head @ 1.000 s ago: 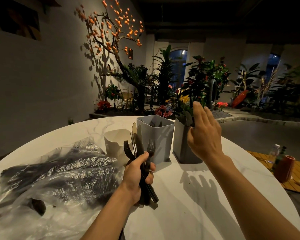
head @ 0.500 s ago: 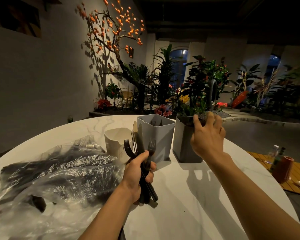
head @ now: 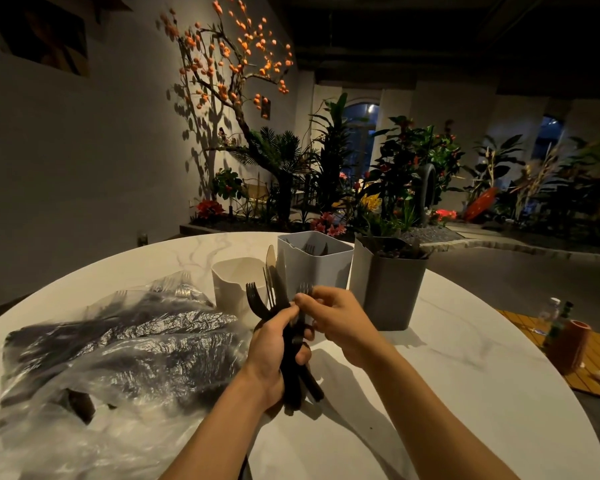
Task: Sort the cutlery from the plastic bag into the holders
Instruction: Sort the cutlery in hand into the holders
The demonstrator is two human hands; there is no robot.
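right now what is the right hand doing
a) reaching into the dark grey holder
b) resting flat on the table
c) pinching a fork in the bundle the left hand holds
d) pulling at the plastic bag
c: the right hand has its fingertips closed on a fork sticking up from the cutlery bundle gripped by the left hand, short of the holders.

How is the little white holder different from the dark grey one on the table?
The white holder is short and pale, while the dark grey holder is taller and dark. The white holder stands leftmost, next to the plastic bag; the dark grey holder stands rightmost. The white holder's rim dips unevenly; the dark grey holder's near rim runs straighter, and dark cutlery shows at its top. Both stand upright on the white table.
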